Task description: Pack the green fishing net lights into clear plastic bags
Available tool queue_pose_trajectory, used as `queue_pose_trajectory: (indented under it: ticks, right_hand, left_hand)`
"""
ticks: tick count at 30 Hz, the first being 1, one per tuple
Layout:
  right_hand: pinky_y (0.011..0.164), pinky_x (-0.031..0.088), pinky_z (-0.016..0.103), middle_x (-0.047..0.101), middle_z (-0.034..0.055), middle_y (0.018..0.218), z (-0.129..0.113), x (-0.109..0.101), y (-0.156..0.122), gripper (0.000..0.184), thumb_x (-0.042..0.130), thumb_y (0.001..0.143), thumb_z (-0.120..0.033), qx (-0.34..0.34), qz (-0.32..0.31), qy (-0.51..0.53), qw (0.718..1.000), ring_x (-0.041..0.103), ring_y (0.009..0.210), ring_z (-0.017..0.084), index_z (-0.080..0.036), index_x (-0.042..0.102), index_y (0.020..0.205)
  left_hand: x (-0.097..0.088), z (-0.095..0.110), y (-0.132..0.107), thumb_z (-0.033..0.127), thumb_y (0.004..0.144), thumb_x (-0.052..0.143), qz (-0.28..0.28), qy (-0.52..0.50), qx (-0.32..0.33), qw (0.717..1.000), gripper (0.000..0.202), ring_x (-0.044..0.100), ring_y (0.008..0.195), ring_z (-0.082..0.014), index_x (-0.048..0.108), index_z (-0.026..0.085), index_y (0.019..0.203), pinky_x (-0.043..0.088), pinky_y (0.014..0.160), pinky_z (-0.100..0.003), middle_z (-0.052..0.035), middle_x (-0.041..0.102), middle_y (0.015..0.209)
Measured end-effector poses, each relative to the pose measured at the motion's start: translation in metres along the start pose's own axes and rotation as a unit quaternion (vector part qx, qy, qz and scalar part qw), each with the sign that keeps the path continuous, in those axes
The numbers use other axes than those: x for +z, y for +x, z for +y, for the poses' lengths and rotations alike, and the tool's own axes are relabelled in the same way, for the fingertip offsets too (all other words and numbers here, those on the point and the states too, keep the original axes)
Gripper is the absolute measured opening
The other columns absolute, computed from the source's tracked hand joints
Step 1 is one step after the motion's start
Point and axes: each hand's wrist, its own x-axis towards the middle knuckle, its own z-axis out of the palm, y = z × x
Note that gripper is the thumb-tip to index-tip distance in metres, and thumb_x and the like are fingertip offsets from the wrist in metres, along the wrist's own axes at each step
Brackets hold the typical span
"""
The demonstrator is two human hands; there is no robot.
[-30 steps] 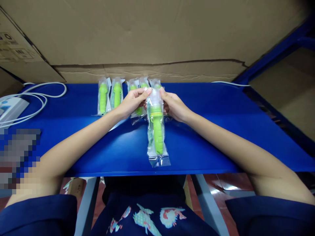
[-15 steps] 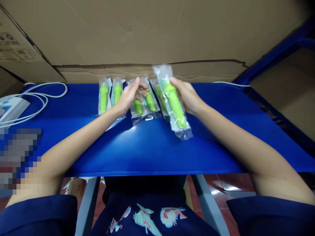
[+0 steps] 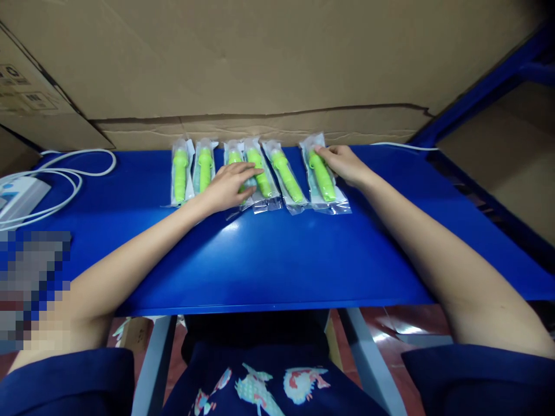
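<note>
Several bright green, stick-shaped items with a collar near the top lie in a row, each sealed in a clear plastic bag. My right hand (image 3: 346, 164) pinches the upper right side of the rightmost bagged green stick (image 3: 323, 178), which rests on the blue table (image 3: 269, 260). Over the middle of the row, my left hand (image 3: 232, 184) lies with its fingers apart, partly covering one bagged green stick (image 3: 235, 155) and touching or hovering just above another (image 3: 262, 181). Between the hands is a further bagged green stick (image 3: 288, 178). Two more stand at the left end, the outermost (image 3: 180, 176) fully visible.
A cardboard wall (image 3: 260, 63) rises behind the table. White cable (image 3: 80, 173) loops beside a white box (image 3: 26, 196) at the left. Nearer on that side is a pixelated dark object (image 3: 34, 271). A blue frame (image 3: 485, 95) stands at the right.
My right hand has lowered its bagged stick from above the table onto the row's right end, moving away and rightward. My left hand has turned flatter over the middle bags.
</note>
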Motion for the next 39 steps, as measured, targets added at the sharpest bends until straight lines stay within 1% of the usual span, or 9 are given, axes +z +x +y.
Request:
queue_pose_trajectory:
  ticks: [4, 10, 16, 18, 20, 22, 25, 29, 39]
  right_hand:
    - [0.046, 0.043, 0.030, 0.061, 0.0021, 0.073, -0.005, 0.010, -0.005, 0.024, 0.073, 0.097, -0.041, -0.029, -0.023, 0.054, 0.998, 0.049, 0.052, 0.014, -0.022, 0.058, 0.095]
    - [0.052, 0.050, 0.032, 0.072, 0.0078, 0.101, -0.005, 0.023, -0.010, 0.028, 0.074, 0.093, -0.036, -0.072, 0.002, 0.027, 0.997, 0.058, 0.058, 0.015, -0.022, 0.056, 0.110]
    - [0.102, 0.057, 0.053, 0.068, 0.0210, 0.129, -0.002, 0.021, -0.013, 0.036, 0.056, 0.102, -0.042, -0.164, 0.059, -0.148, 0.973, 0.072, 0.100, 0.030, -0.016, 0.063, 0.127]
    - [0.115, 0.050, 0.057, 0.062, 0.0232, 0.142, -0.005, 0.020, -0.017, 0.045, 0.050, 0.105, -0.048, -0.209, 0.076, -0.187, 0.957, 0.069, 0.119, 0.035, -0.016, 0.063, 0.134]
    - [0.122, 0.044, 0.060, 0.055, 0.0221, 0.155, -0.012, 0.021, -0.025, 0.056, 0.041, 0.108, -0.057, -0.249, 0.062, -0.197, 0.946, 0.060, 0.138, 0.038, -0.020, 0.060, 0.145]
    - [0.128, 0.034, 0.065, 0.043, 0.0171, 0.169, -0.020, 0.024, -0.035, 0.063, 0.037, 0.108, -0.064, -0.288, 0.028, -0.212, 0.934, 0.040, 0.158, 0.040, -0.025, 0.056, 0.154]
    - [0.132, 0.019, 0.070, 0.023, 0.0080, 0.182, -0.030, 0.033, -0.049, 0.066, 0.039, 0.107, -0.066, -0.317, -0.068, -0.264, 0.908, 0.015, 0.169, 0.041, -0.031, 0.053, 0.161]
    - [0.133, 0.007, 0.072, 0.018, 0.0085, 0.182, -0.035, 0.044, -0.058, 0.059, 0.039, 0.111, -0.055, -0.288, -0.170, -0.318, 0.887, 0.017, 0.169, 0.040, -0.031, 0.054, 0.163]
    - [0.133, 0.006, 0.074, 0.020, 0.0055, 0.181, -0.031, 0.048, -0.058, 0.059, 0.039, 0.111, -0.056, -0.290, -0.161, -0.295, 0.896, 0.019, 0.168, 0.038, -0.032, 0.051, 0.164]
  left_hand:
    - [-0.009, -0.008, 0.000, 0.030, 0.106, 0.055, -0.049, 0.002, 0.009, 0.999, 0.052, 0.040, 0.161, -0.0338, 0.054, 0.023, 0.158, 0.030, 0.132, -0.060, -0.0145, 0.048, 0.169]
    - [-0.014, -0.013, -0.001, 0.034, 0.109, 0.055, -0.068, -0.001, 0.013, 0.998, 0.050, 0.036, 0.164, -0.0314, 0.055, 0.024, 0.157, 0.026, 0.136, -0.055, -0.0110, 0.046, 0.172]
    - [-0.032, -0.026, 0.002, 0.048, 0.110, 0.046, -0.006, -0.035, -0.008, 0.999, 0.055, 0.050, 0.155, -0.0302, 0.057, 0.021, 0.156, 0.035, 0.132, -0.052, -0.0133, 0.055, 0.165]
    - [-0.042, -0.045, 0.000, 0.054, 0.110, 0.037, 0.060, -0.043, -0.078, 0.994, 0.059, 0.053, 0.152, -0.0303, 0.057, 0.023, 0.156, 0.037, 0.130, -0.052, -0.0123, 0.058, 0.162]
    - [-0.050, -0.065, -0.006, 0.064, 0.107, 0.038, 0.075, -0.006, -0.144, 0.987, 0.066, 0.040, 0.161, -0.0352, 0.052, 0.029, 0.161, 0.026, 0.134, -0.060, -0.0103, 0.049, 0.170]
    - [-0.053, -0.081, -0.012, 0.074, 0.102, 0.040, 0.027, 0.036, -0.177, 0.983, 0.074, 0.021, 0.168, -0.0429, 0.046, 0.036, 0.165, 0.015, 0.131, -0.074, -0.0083, 0.032, 0.179]
    - [-0.052, -0.086, -0.017, 0.073, 0.104, 0.033, -0.029, 0.073, -0.173, 0.982, 0.074, 0.016, 0.169, -0.0448, 0.039, 0.036, 0.168, 0.012, 0.126, -0.082, -0.0098, 0.018, 0.183]
    - [-0.046, -0.075, -0.013, 0.058, 0.109, 0.033, -0.043, 0.097, -0.163, 0.981, 0.064, 0.022, 0.169, -0.0398, 0.038, 0.036, 0.169, 0.010, 0.128, -0.080, -0.0090, 0.017, 0.183]
    - [-0.044, -0.079, -0.014, 0.068, 0.108, 0.030, -0.011, 0.037, -0.158, 0.987, 0.068, 0.016, 0.170, -0.0404, 0.033, 0.039, 0.170, 0.007, 0.128, -0.080, -0.0083, 0.013, 0.184]
